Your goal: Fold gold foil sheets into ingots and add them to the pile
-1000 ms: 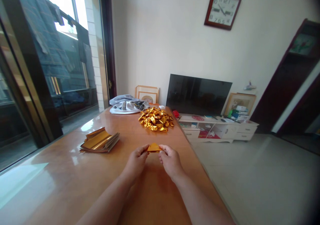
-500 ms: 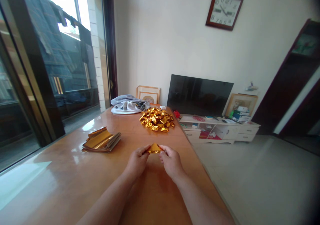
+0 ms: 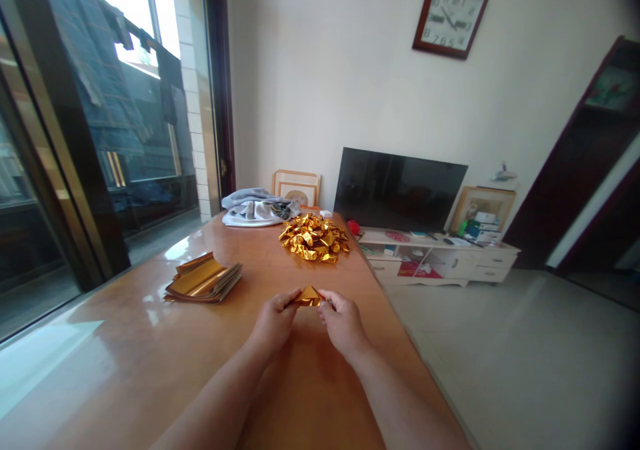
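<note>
A folded piece of gold foil paper (image 3: 309, 297), peaked in the middle, is stretched between my two hands just above the table. My left hand (image 3: 276, 318) pinches its left end, and my right hand (image 3: 344, 319) pinches the right end. Fingers cover both tips of the foil. Beyond my hands lies a heap of folded gold foil pieces (image 3: 314, 239). To the left rests a stack of gold foil sheets (image 3: 204, 279), its top sheets curling up.
The glossy wooden table (image 3: 165, 370) has its right edge beside my right forearm. Grey and white cloth (image 3: 257, 210) lies at the far end, near leaning picture frames (image 3: 296, 189). A television (image 3: 400, 190) and a low white cabinet (image 3: 455, 263) stand beyond, right.
Both hands keep their grip on the foil paper in the same place. Its front face looks slightly smoother now. The heap and the stack have not moved.
</note>
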Demonstrator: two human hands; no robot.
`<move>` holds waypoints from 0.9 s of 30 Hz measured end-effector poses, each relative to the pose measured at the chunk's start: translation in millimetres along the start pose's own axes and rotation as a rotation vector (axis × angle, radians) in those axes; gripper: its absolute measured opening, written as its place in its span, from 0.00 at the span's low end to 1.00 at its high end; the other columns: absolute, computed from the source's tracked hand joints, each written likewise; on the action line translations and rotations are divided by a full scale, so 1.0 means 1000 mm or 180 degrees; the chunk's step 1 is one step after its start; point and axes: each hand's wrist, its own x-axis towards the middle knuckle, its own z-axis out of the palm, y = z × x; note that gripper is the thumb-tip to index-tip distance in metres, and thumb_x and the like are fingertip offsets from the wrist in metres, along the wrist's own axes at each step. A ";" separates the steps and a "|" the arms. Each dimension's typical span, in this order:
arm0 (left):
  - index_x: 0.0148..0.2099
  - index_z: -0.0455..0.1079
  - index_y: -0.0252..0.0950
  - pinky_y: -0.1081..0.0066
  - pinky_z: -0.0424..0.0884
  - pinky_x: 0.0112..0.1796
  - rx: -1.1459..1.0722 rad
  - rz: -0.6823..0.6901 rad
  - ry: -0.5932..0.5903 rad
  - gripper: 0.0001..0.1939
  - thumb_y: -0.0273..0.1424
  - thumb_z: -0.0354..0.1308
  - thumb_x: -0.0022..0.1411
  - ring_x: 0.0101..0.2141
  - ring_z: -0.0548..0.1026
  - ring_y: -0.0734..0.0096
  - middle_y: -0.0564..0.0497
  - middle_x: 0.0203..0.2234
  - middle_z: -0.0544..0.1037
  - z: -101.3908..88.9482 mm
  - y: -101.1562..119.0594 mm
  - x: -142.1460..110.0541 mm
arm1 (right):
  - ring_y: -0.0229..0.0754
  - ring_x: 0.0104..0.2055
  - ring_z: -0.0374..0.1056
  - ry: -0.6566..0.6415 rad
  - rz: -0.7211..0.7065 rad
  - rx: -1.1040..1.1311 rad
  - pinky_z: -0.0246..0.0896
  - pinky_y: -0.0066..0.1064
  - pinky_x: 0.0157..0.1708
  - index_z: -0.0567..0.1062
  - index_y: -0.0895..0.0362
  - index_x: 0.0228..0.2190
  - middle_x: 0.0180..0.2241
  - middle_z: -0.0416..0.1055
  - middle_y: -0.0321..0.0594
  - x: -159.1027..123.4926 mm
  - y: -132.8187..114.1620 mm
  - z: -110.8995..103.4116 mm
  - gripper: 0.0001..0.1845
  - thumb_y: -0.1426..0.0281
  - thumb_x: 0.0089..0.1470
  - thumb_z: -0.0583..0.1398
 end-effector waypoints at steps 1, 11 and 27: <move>0.56 0.75 0.34 0.57 0.63 0.59 -0.0003 0.0007 -0.0012 0.22 0.29 0.58 0.59 0.53 0.74 0.54 0.44 0.52 0.79 0.000 0.000 0.000 | 0.37 0.25 0.62 0.0002 -0.0021 -0.0032 0.59 0.27 0.25 0.79 0.56 0.48 0.26 0.71 0.37 0.000 0.000 0.000 0.20 0.65 0.56 0.56; 0.57 0.75 0.34 0.56 0.63 0.57 0.0062 0.0059 -0.0091 0.24 0.28 0.57 0.58 0.53 0.74 0.54 0.43 0.51 0.79 -0.001 -0.005 0.001 | 0.39 0.27 0.65 0.0001 -0.0126 -0.0217 0.60 0.28 0.27 0.79 0.56 0.48 0.27 0.73 0.38 -0.001 -0.002 -0.001 0.21 0.64 0.57 0.56; 0.56 0.76 0.32 0.66 0.67 0.40 -0.0118 -0.0310 -0.0043 0.27 0.31 0.56 0.53 0.37 0.74 0.62 0.45 0.38 0.82 -0.004 0.011 -0.004 | 0.37 0.23 0.62 0.0062 0.0237 0.0015 0.58 0.27 0.23 0.77 0.58 0.44 0.26 0.72 0.37 0.000 -0.003 0.001 0.18 0.62 0.55 0.58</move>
